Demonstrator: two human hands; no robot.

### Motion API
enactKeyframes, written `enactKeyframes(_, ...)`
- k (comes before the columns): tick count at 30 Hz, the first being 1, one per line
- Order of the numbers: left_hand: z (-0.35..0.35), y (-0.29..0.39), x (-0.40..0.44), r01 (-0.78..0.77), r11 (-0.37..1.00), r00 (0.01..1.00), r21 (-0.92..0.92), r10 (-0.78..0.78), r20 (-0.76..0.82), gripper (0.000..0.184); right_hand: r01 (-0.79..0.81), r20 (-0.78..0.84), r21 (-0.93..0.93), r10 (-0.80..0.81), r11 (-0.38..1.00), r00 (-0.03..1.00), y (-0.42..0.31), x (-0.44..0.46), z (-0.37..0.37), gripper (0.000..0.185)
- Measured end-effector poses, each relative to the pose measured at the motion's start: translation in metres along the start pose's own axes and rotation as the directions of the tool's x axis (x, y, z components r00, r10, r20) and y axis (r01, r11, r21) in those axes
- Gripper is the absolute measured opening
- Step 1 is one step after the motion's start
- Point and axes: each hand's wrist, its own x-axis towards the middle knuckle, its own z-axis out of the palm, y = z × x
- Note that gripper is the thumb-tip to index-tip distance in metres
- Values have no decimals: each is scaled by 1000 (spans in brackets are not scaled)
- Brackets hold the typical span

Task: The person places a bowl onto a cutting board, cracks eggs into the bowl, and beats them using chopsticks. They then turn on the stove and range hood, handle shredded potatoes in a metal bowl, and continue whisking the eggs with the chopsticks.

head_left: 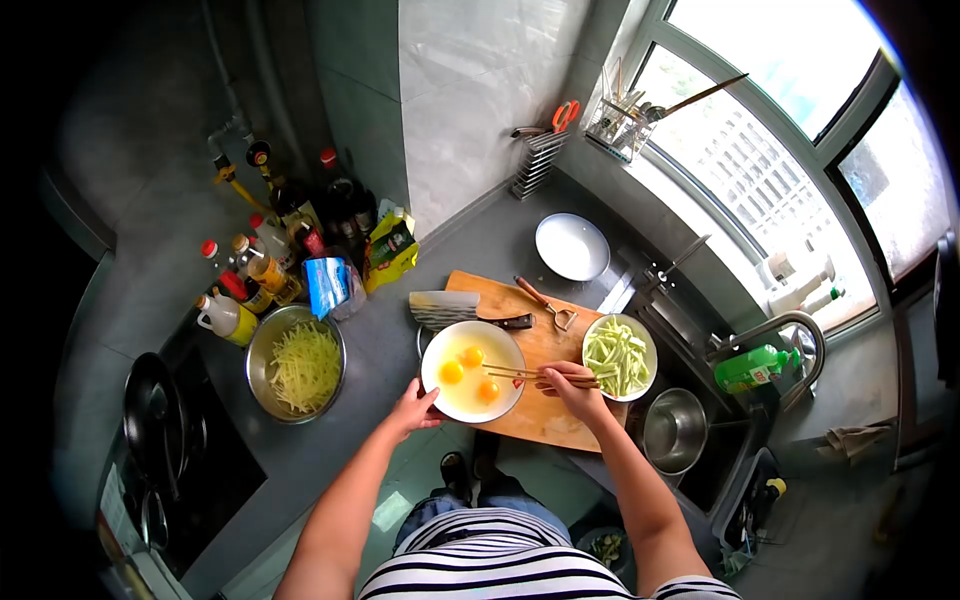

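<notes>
My left hand (408, 411) grips the left rim of a white bowl (436, 349) that holds three egg yolks (472, 357) in egg white. In my right hand (574, 388) is a pair of wooden chopsticks (519, 373), their tips over the bowl near the lower right yolk. Under the bowl's right side lies a wooden cutting board (545, 425). A cleaver (446, 308) rests just behind the bowl, and a peeler (552, 307) lies farther right on the board. Beside my right hand stands a bowl of green vegetable strips (617, 357).
A metal bowl of pale shreds (305, 368) stands left, before several bottles (268, 272). An empty white plate (572, 247) sits behind the board. At the right are a metal pot (675, 431), the sink faucet (800, 320) and a green bottle (751, 368). A black pan (153, 405) is far left.
</notes>
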Motion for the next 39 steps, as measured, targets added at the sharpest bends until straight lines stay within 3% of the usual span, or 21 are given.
enactKeyframes(2,17,-1,-4,-24,993,1000,-116,26,17,65,63,-48,-66,-66,996,997,9,-4,-1,22)
enactKeyframes(4,26,-11,11,-81,996,992,-33,77,-104,59,99,-39,-86,-102,991,994,16,-9,1,23)
enactKeyframes(7,30,-17,20,-88,996,984,11,89,-157,57,17,-22,148,-14,989,1000,12,-10,2,24)
enactKeyframes(9,27,-15,23,-73,997,984,9,74,-160,58,27,0,142,-28,990,1000,7,-10,-2,25)
enactKeyframes(12,14,-40,49,-264,962,955,64,270,-120,58,-91,158,85,76,992,984,-3,-19,-7,28)
enactKeyframes(15,33,-10,17,-384,919,920,-90,372,-120,56,36,18,220,-41,975,999,-6,-24,-15,28)
enactKeyframes(16,38,-2,10,-423,898,904,-122,409,-126,56,84,-10,158,-84,984,996,-6,-24,-18,28)
enactKeyframes(18,44,7,4,-534,843,841,-56,523,-140,53,-14,93,206,-5,979,996,-16,-34,-26,28)
enactKeyframes(19,48,13,1,-529,846,842,-63,514,-163,51,-58,144,225,26,973,989,-21,-35,-30,28)
enactKeyframes(23,65,32,-16,-511,855,852,-84,491,-183,44,45,-13,320,-43,946,999,-16,-36,-52,27)
enactKeyframes(24,69,38,-21,-516,852,850,-85,498,-171,43,-65,52,317,51,946,997,-24,-44,-55,25)
enactKeyframes(27,89,54,-36,-543,837,831,-62,525,-185,43,-61,116,455,9,888,993,-20,-44,-67,24)
enactKeyframes(28,94,57,-38,-532,845,839,-59,516,-169,43,23,45,480,-50,877,998,-22,-46,-71,25)
enactKeyframes(31,106,59,-41,-490,868,868,-79,478,-131,43,-71,203,335,2,940,979,-33,-55,-81,26)
enactKeyframes(35,117,59,-39,-452,885,891,-113,441,-107,44,64,97,471,-124,880,987,-31,-59,-98,26)
enactKeyframes(36,119,59,-37,-446,888,894,-108,437,-103,44,1,156,367,-63,930,986,-28,-60,-102,26)
enactKeyframes(39,122,59,-38,-402,909,915,-112,394,-89,44,-46,249,412,-63,910,966,-30,-68,-116,26)
